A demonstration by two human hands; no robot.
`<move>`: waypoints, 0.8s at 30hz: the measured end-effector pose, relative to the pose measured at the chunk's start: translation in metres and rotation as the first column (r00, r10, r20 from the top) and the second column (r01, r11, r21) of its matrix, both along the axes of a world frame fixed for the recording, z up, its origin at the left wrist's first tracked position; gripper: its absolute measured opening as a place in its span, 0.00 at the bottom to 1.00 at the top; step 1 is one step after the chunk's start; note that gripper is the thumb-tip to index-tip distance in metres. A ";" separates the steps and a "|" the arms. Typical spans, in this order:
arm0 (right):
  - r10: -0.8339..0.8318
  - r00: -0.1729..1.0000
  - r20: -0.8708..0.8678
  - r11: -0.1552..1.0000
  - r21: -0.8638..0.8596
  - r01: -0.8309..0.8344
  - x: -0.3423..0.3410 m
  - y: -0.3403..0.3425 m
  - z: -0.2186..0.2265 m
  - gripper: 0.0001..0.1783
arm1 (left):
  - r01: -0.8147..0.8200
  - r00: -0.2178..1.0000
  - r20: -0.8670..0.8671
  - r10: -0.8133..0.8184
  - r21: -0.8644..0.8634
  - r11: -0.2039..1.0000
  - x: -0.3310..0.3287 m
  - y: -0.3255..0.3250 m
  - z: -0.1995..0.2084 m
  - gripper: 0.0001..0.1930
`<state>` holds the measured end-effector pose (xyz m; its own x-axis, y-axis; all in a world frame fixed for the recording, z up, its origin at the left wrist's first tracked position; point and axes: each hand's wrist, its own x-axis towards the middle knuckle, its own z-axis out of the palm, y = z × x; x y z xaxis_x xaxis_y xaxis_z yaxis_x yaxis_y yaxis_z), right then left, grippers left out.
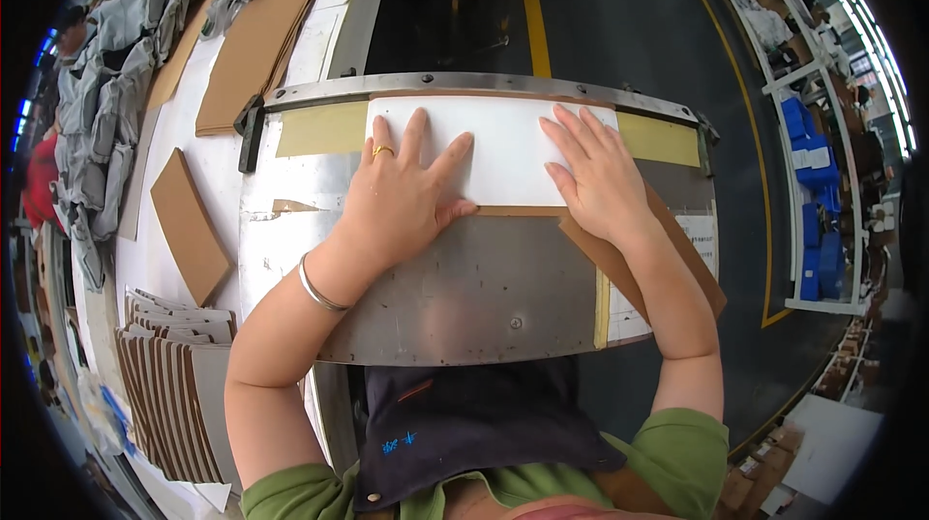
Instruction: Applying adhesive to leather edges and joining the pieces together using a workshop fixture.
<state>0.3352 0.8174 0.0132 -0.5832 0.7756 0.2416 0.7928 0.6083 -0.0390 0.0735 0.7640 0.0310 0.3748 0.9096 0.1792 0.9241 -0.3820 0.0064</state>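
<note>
A white rectangular sheet (508,157) lies flat on the metal work plate (455,297), with a strip of brown board (523,211) showing along its near edge. My left hand (402,181) rests on the sheet's left part, fingers spread and thumb at the near edge. On its right end lies my right hand (600,172), open, fingers stretched toward the far edge. The sheet's far edge lies by a metal bar (484,86). Under my right forearm is a loose brown board piece (619,259), partly hidden.
Yellow strips (319,132) flank the sheet. Black clamps (251,133) sit at the bar's ends. To the left, a white table holds brown board sheets (261,46), a single brown piece (191,225), a row of upright boards (179,394) and grey pieces (106,104). A rack with blue bins (813,157) stands right.
</note>
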 end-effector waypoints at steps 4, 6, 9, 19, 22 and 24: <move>-0.061 0.998 -0.015 0.998 -0.022 0.061 -0.001 -0.007 0.004 0.25 | 0.012 1.000 -0.006 -0.012 0.009 1.000 -0.002 -0.002 -0.002 0.33; -0.062 0.997 -0.048 0.997 -0.048 0.059 0.000 -0.007 0.005 0.25 | 0.008 0.999 0.038 -0.007 -0.008 1.000 -0.003 0.000 -0.001 0.32; -0.048 0.998 -0.051 0.999 -0.018 0.047 0.001 -0.009 0.003 0.25 | 0.007 0.999 0.042 -0.004 -0.060 0.998 -0.001 -0.001 0.003 0.31; 0.039 0.982 -0.183 0.974 -0.213 -0.078 -0.019 0.030 0.029 0.26 | 0.112 0.993 0.038 -0.110 -0.054 0.992 0.002 -0.018 0.004 0.31; -0.074 0.989 -0.130 0.887 -0.462 0.006 -0.043 0.041 0.042 0.32 | 0.174 0.983 0.072 -0.168 -0.086 0.981 0.006 -0.027 0.003 0.30; -0.035 0.990 -0.134 0.884 -0.467 -0.032 -0.045 0.049 0.043 0.32 | 0.187 0.980 0.079 -0.181 -0.078 0.979 0.007 -0.027 0.005 0.30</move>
<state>0.2905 0.8659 0.0563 -0.5698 0.8186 -0.0727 0.7604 0.4917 -0.4243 0.0807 0.7367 0.0356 0.5260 0.8393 0.1374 0.8341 -0.5406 0.1094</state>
